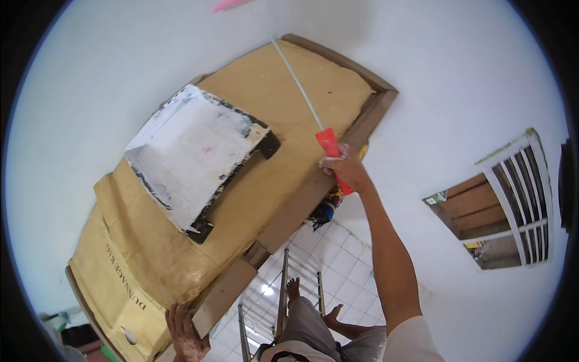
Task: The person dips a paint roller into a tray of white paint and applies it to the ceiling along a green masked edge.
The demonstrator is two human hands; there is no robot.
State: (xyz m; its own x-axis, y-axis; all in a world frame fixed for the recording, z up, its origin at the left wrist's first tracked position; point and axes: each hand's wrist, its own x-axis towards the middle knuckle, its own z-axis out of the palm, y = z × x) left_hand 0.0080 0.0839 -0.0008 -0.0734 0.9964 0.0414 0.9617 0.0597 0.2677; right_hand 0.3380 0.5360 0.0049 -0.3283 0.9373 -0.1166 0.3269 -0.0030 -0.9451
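Observation:
My right hand (341, 163) is closed around the red handle of a paint roller (327, 142). Its thin metal rod runs up and away toward the wall, and the roller head cannot be made out against the white. At the lower left, my left hand (186, 335) grips the wooden edge (220, 297) of a raised surface, fingers over the top. Brown paper sheeting (241, 211) covers that surface. On the paper sits a paint tray (193, 145), coated in white paint, with dark feet, left of the roller handle.
Below are a metal ladder (282, 295), with my feet at it, and a white tiled floor (356, 265). A barred window opening (500, 205) is in the right wall. A pink piece (232, 5) shows at the top edge. Dark and blue items (325, 210) lie under the wooden edge.

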